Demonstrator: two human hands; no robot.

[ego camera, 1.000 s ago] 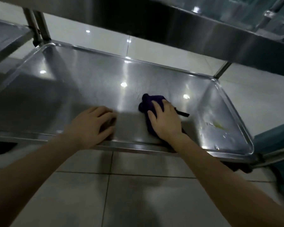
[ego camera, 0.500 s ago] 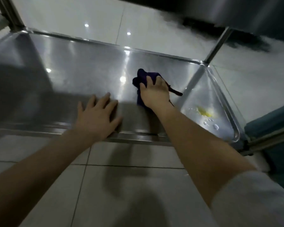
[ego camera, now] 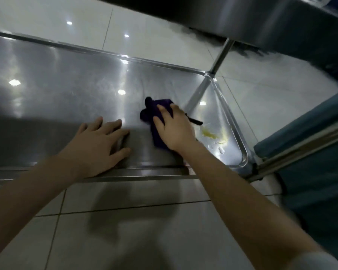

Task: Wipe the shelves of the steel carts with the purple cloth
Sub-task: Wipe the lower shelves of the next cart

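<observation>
Steel cart shelf [ego camera: 57, 90], seen from the head view, low to the ground and stretching from the left edge to a rounded corner on the right. Its surface is shiny, raised at the rim, and dotted with reflections of ceiling lights.

The person's two bare arms reach in from the bottom. The left hand [ego camera: 98, 145] lies palm down on the shelf near its front rim, fingers straight and spread, holding nothing. The right hand [ego camera: 174, 131] is just to the right of it, a little further in, and the two hands are apart. The right hand presses palm down on the purple cloth [ego camera: 154, 112], fingers laid across the top of it and the thumb along its left side. The cloth is bunched up on the shelf surface, right of centre, and pokes out past the fingertips and under the palm.

Just to the right of the cloth is a yellow smear [ego camera: 210, 134] on the steel, with a few water drops [ego camera: 220, 150] nearer the front corner. A steel post [ego camera: 220, 57] rises from the far right corner to an upper shelf [ego camera: 281, 22]. Pale floor tiles [ego camera: 144, 221] lie in front. A blue object [ego camera: 310, 152] stands at the right; I cannot tell what it is.
</observation>
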